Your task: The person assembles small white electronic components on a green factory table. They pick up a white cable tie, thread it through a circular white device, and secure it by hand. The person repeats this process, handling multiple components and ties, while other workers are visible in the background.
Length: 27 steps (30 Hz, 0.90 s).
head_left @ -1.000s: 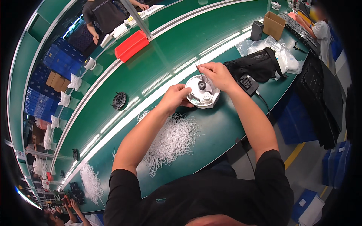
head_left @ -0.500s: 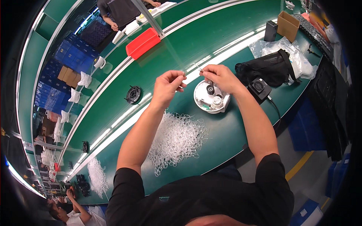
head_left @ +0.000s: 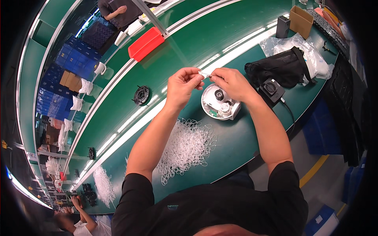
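Observation:
A thin white cable tie (head_left: pixel 204 74) spans the small gap between my two hands, over the green bench. My left hand (head_left: pixel 182 87) pinches one end between thumb and fingers. The other end is pinched in my right hand (head_left: pixel 230 83), which partly covers the white round device housing (head_left: pixel 207 108) below it. Inside that open housing show a black lens-like part (head_left: pixel 219 94) and a white round part. Nearer me, below the hands, lies a large heap of looped white ties (head_left: pixel 185 145).
A black round part (head_left: pixel 141 95) lies on the green belt at left, near a red bin (head_left: pixel 146 44). To the right are a black mesh bag (head_left: pixel 275 69), a black device with a cable (head_left: pixel 271 89), clear plastic bags and a cardboard box (head_left: pixel 301 21). Other people work beyond.
My left hand has moved right and slightly up, closing the gap to my right hand. The tie now bridges both hands. The black round part has shifted slightly right in the picture.

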Each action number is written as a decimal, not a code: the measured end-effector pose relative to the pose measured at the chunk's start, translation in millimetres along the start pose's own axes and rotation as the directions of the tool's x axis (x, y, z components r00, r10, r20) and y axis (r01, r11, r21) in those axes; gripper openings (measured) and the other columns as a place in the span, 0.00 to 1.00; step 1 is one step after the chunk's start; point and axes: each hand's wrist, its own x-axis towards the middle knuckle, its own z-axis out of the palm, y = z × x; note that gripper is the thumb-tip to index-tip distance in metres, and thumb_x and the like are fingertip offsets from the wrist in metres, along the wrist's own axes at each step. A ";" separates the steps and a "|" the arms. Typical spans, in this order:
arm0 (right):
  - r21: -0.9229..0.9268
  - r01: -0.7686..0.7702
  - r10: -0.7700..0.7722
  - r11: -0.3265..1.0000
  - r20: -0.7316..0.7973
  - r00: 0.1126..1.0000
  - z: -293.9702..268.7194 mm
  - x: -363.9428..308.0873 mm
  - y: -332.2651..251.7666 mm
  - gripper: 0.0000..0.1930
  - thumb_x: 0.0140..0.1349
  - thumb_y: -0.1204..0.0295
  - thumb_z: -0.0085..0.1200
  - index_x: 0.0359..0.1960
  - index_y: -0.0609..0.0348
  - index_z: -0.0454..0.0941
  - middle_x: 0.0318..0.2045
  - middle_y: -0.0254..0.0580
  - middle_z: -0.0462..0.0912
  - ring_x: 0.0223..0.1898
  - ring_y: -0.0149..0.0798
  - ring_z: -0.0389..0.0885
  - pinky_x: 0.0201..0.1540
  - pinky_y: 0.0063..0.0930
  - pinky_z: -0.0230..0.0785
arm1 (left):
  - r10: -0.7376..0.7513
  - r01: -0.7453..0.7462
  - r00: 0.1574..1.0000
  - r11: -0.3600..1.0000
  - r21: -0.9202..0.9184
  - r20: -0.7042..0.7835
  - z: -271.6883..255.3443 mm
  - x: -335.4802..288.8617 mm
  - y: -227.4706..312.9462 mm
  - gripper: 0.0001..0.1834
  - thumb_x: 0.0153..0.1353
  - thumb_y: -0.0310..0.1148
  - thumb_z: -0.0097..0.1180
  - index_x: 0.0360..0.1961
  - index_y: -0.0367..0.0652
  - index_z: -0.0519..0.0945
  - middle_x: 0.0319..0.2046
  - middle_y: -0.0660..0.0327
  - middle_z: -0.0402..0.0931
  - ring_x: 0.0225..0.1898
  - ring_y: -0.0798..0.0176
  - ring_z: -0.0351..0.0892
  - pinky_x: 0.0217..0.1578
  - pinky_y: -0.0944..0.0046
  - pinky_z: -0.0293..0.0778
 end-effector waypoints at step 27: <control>0.446 -0.068 0.112 0.892 -0.074 0.991 -3.0 3.7 21.0 0.11 0.70 0.67 0.53 0.40 0.63 0.82 0.32 0.31 0.82 0.35 0.24 0.74 0.40 0.23 0.69 | 0.216 -0.354 0.935 0.603 0.715 0.281 26.9 -7.1 -7.3 0.07 0.59 0.27 0.64 0.37 0.36 0.83 0.33 0.53 0.82 0.33 0.51 0.83 0.36 0.57 0.76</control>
